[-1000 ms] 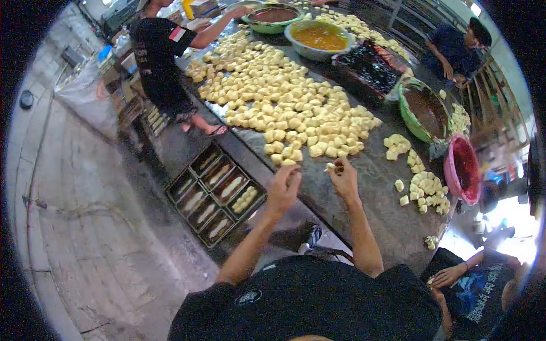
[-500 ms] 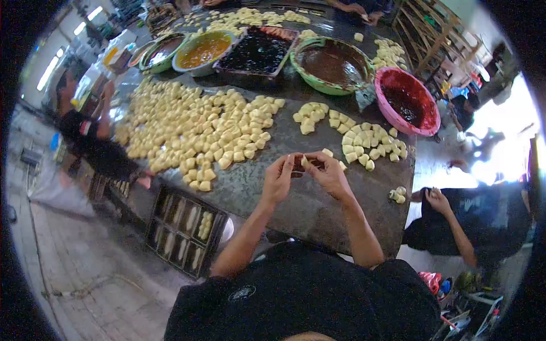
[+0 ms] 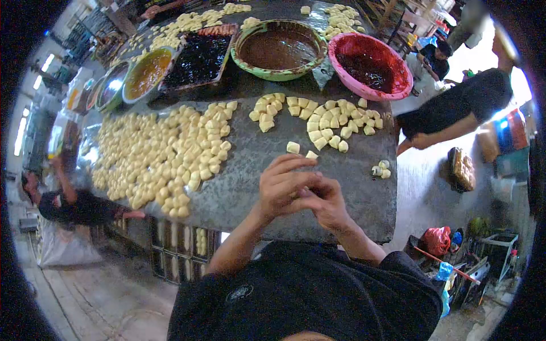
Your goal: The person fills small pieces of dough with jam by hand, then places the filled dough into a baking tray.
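My left hand point(image 3: 283, 188) and my right hand point(image 3: 328, 203) meet over the near part of the dark table, fingers closed and overlapping. The left fingers lie across the right fingertips, so whatever is pinched between them is hidden. Just beyond my fingers lie two loose pieces of pale dough, one a square-cut dough piece point(image 3: 293, 147), the other a smaller dough piece point(image 3: 311, 154) close to my left fingertips. Further back sits a cluster of cut dough pieces point(image 3: 335, 120). A broad spread of dough pieces point(image 3: 156, 153) covers the table's left side.
Along the back stand a green basin of brown filling point(image 3: 278, 50), a pink basin of dark red filling point(image 3: 372, 68), a dark-filled tray point(image 3: 196, 59) and an orange-filled bowl point(image 3: 149, 75). Baking tins point(image 3: 176, 250) stand below at left. Co-workers are at both sides.
My hands have drawn together, the left fingers now folding over the right; a pale bit seen between the fingertips is now hidden. The view has turned, and the co-worker at right has shifted.
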A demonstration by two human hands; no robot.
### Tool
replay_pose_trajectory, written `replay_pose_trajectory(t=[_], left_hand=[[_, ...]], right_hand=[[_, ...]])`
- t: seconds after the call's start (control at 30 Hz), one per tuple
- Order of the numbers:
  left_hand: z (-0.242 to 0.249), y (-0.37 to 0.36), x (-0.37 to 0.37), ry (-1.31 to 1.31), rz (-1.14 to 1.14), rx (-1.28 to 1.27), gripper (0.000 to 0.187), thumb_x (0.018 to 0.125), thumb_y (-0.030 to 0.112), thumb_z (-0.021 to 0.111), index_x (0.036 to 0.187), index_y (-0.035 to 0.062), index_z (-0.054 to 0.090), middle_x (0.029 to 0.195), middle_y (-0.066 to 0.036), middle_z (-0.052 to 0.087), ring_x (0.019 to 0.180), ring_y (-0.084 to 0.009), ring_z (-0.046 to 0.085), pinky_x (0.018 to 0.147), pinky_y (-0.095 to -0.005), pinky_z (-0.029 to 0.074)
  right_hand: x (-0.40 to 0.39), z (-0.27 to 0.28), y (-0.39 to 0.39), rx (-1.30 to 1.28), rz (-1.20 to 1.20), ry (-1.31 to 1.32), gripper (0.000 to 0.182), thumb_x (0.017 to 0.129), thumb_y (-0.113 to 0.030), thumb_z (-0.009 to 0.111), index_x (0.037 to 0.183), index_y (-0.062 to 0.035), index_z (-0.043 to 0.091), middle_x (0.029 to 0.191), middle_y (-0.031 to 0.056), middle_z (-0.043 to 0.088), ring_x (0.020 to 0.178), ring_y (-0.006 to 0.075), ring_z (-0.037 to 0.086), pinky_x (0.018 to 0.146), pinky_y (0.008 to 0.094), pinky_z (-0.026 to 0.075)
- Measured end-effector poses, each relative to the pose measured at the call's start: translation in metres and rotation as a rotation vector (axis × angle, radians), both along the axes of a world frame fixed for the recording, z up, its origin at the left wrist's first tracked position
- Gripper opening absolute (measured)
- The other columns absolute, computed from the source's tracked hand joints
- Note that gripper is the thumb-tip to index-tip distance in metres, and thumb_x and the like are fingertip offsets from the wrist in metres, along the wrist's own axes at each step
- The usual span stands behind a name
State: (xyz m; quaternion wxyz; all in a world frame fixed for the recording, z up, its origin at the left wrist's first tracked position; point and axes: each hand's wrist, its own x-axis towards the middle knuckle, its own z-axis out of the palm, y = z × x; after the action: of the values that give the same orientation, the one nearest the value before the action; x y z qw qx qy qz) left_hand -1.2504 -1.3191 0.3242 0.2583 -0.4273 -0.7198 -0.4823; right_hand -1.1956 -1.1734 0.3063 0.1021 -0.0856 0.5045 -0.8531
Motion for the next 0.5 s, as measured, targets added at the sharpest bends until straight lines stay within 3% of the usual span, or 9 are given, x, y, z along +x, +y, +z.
replay_pose_trajectory(t=[0.03,0.07,0.13,0.2,0.3,0.37,0.43,0.47,0.5], left_hand=[[0.012,0.008,0.001,-0.025,-0.096,0.014,0.043,0.072,0.042,0.078,0.097,0.0086,0.070,0.095,-0.006,0.072,0.101,-0.0270,0.068,0.090,-0.0471,0.050],[0.021,0.017,0.005,-0.051,-0.192,0.030,0.045,0.070,0.043,0.079,0.098,0.0087,0.070,0.096,-0.006,0.072,0.101,-0.0276,0.068,0.091,-0.0471,0.050],[0.023,0.028,0.005,-0.072,-0.372,0.067,0.050,0.068,0.044,0.081,0.102,0.0084,0.069,0.100,-0.009,0.071,0.103,-0.0293,0.067,0.092,-0.0467,0.050],[0.022,0.033,-0.003,-0.049,-0.544,0.095,0.052,0.071,0.043,0.080,0.107,0.0074,0.068,0.106,-0.013,0.070,0.106,-0.0314,0.066,0.094,-0.0460,0.049],[0.011,0.037,-0.017,-0.064,-0.514,0.070,0.055,0.077,0.044,0.076,0.114,0.0045,0.065,0.126,-0.019,0.060,0.117,-0.0365,0.059,0.098,-0.0462,0.045],[-0.013,0.031,-0.022,-0.646,-0.445,0.279,0.050,0.087,0.040,0.068,0.118,0.0005,0.063,0.140,-0.022,0.047,0.124,-0.0409,0.051,0.103,-0.0457,0.040],[-0.045,0.041,-0.052,-0.838,-0.147,0.481,0.048,0.090,0.037,0.065,0.119,-0.0011,0.062,0.140,-0.022,0.045,0.122,-0.0428,0.051,0.103,-0.0458,0.040],[-0.076,0.036,-0.070,-0.631,0.148,0.089,0.043,0.091,0.033,0.064,0.118,0.0000,0.063,0.134,-0.020,0.050,0.116,-0.0416,0.053,0.099,-0.0461,0.043],[-0.110,0.026,-0.084,-0.407,0.432,-0.302,0.038,0.091,0.029,0.064,0.117,0.0012,0.063,0.127,-0.019,0.055,0.110,-0.0403,0.056,0.096,-0.0464,0.045]], right_hand=[[0.005,0.004,0.011,-0.064,0.032,-0.097,0.025,0.089,-0.019,0.071,0.104,0.0002,0.064,0.096,0.0046,0.067,0.091,0.0120,0.062,0.077,0.0279,0.052],[0.012,0.000,0.034,-0.222,0.260,-0.239,0.036,0.085,-0.026,0.075,0.105,0.0011,0.064,0.100,0.0085,0.065,0.091,0.0154,0.063,0.070,0.0273,0.053],[0.025,0.010,0.029,-0.520,0.171,-0.234,0.046,0.081,-0.032,0.078,0.107,0.0024,0.064,0.105,0.0114,0.064,0.089,0.0184,0.065,0.065,0.0258,0.053],[0.022,-0.006,0.030,-0.618,0.185,-0.042,0.060,0.074,-0.033,0.083,0.112,0.0068,0.062,0.111,0.0144,0.062,0.092,0.0247,0.065,0.068,0.0312,0.055],[-0.008,-0.007,0.035,-0.646,0.394,0.279,0.070,0.069,-0.029,0.086,0.118,0.0114,0.059,0.118,0.0177,0.060,0.098,0.0306,0.063,0.075,0.0400,0.057],[-0.046,-0.002,0.043,-0.544,0.246,0.236,0.057,0.072,-0.019,0.082,0.117,0.0077,0.061,0.114,0.0193,0.063,0.097,0.0292,0.064,0.074,0.0374,0.055],[-0.101,-0.005,0.059,-0.287,0.020,0.153,0.039,0.076,-0.009,0.077,0.111,0.0055,0.064,0.102,0.0162,0.068,0.087,0.0241,0.066,0.072,0.0352,0.054],[-0.148,-0.006,0.059,-0.129,-0.158,0.189,0.031,0.079,-0.007,0.074,0.107,0.0046,0.066,0.097,0.0123,0.070,0.083,0.0182,0.065,0.071,0.0320,0.053],[-0.196,0.012,0.059,0.300,-0.305,0.205,0.026,0.081,-0.011,0.074,0.102,0.0031,0.069,0.092,0.0094,0.071,0.080,0.0137,0.065,0.073,0.0285,0.052]])
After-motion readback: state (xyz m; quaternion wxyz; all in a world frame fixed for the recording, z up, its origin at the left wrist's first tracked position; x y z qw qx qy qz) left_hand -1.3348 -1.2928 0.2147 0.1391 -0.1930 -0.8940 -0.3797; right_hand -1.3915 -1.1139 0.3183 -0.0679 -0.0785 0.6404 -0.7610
